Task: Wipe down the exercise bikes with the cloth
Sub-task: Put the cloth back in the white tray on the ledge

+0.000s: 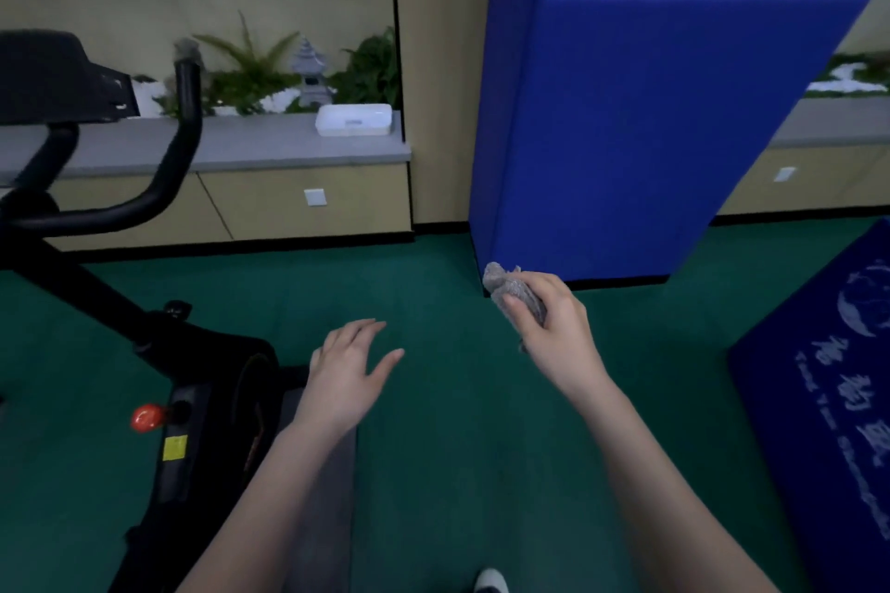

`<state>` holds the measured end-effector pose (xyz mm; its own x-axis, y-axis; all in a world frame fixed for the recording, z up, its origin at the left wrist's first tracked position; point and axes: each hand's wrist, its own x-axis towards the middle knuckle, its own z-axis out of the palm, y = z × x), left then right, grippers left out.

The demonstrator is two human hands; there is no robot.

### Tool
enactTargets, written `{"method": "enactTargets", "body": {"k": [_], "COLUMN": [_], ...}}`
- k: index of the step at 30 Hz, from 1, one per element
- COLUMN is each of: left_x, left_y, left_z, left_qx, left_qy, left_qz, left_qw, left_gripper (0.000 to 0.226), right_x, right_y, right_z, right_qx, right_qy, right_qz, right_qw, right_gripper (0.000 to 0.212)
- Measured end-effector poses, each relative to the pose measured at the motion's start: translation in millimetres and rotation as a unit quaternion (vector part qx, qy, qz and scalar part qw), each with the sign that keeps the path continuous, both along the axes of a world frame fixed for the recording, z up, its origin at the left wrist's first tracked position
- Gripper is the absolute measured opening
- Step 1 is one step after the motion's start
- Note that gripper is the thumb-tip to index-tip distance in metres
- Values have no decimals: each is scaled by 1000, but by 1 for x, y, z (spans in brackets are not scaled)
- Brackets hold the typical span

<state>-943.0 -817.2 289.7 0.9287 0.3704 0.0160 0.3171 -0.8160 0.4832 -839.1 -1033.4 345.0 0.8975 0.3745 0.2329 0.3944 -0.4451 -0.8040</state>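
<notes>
Your shoe (491,580) peeks in at the very near edge, on the green floor (433,472). Your two bare arms reach out over that floor.

Your left hand (344,371) is out flat above the floor. Its fingers (371,327) are straight and spread a little, and they hold nothing. It floats just to the right of the bike, not touching it.

Your right hand (549,323) is farther out and to the right. Its fingers (513,303) are curled round the cloth (510,287). The cloth is grey and all bunched up, and a bit of it sticks out past your thumb. It is up in the air, well apart from the bike.

The exercise bike (192,371) is black and stands on the left. Its handlebar (185,120) curves up on the far left, next to a black screen part (53,77). Low down on the bike, near you, are a red knob (147,417) and a yellow sticker (175,448).

Far away, a grey bench (250,142) runs along the wall. A white box (354,119) sits on it, with green plants (255,72) and a small stone lantern (310,75) behind. A tall blue mat (650,125) stands folded against the wall on the right. Another blue mat (828,400) with white writing lies on the floor at the far right.
</notes>
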Motion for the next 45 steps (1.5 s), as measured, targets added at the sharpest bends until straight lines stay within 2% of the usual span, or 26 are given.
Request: {"method": "enactTargets", "body": {"k": [13,20,29,37,45], "left_x": [88,151,264,316,378], "left_y": [10,75,186,245,293], "left_z": [11,2,15,4,-13], "left_qx": [-1,6,3,-14,17], "left_qy": [-7,17,-8,27,72], "left_qz": [89,106,91,100,147], "left_qw": [996,994,996,995,986], "left_gripper": [54,57,55,56,55], "right_x": [129,201,296,364,439], "right_y": [40,115,230,297,369], "right_z": [-6,-18,-6,-19,-44], "right_qx": [-9,-8,-21,-44,-55], "right_qy": [8,6,-16,7,30], "right_qz": [106,119,115,125,201], "right_qw": [994,993,993,991,978], "right_gripper": [23,24,22,22,28]}}
